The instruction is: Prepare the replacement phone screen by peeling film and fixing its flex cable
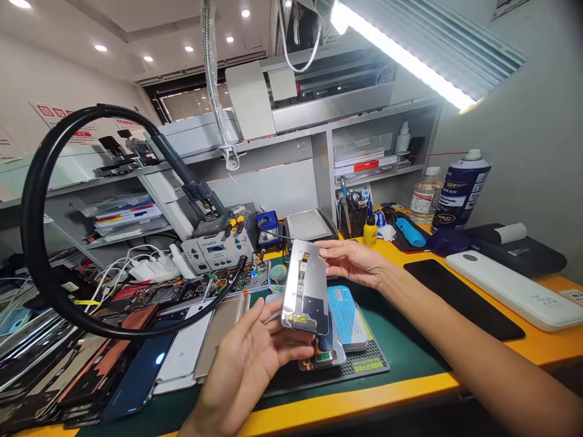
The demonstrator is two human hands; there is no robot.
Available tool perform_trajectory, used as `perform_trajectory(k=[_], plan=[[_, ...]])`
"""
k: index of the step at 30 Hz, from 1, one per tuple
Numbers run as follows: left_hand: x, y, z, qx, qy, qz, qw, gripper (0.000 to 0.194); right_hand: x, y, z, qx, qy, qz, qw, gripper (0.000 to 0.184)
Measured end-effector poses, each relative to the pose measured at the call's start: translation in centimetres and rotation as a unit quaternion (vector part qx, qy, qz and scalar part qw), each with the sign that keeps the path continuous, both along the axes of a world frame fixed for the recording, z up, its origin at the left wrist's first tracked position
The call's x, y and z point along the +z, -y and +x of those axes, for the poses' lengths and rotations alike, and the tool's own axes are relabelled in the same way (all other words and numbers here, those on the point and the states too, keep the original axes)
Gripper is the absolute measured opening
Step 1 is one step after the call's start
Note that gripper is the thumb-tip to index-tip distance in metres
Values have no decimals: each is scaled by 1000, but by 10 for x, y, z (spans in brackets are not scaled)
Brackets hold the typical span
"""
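I hold a silvery phone screen panel (304,286) upright above the green work mat (392,340), its metal back side toward me with a black patch and a flex cable at the bottom. My left hand (248,361) grips its lower end from below. My right hand (353,261) pinches its top right corner. Under the panel lie a light blue phone (346,315) and a small circuit part (319,359) on the mat.
Several phones and back covers (113,346) crowd the left side. A soldering station (216,250) with a thick black hose (34,243) stands behind. At right lie a black panel (460,297), a white slab (514,291), a spray can (460,191) and a bottle (423,195).
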State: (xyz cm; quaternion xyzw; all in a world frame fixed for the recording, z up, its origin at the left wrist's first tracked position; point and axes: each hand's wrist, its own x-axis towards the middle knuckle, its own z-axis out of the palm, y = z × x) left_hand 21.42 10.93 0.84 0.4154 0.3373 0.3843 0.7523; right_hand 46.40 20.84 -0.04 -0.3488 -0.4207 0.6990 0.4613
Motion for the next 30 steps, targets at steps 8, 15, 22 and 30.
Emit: perform_trajectory(k=[8, 15, 22, 30], plan=[[2, -14, 20, -48, 69, -121, 989, 64, 0, 3, -4, 16, -42, 0, 999, 20], [-4, -27, 20, -55, 9, -67, 996, 64, -1, 6, -5, 10, -75, 3, 997, 20], [2, -32, 16, 78, -243, 253, 933, 57, 1, 10, -5, 12, -117, 2, 993, 27], [-16, -32, 15, 250, -447, 584, 630, 46, 10, 18, -4, 54, -138, 2, 989, 37]])
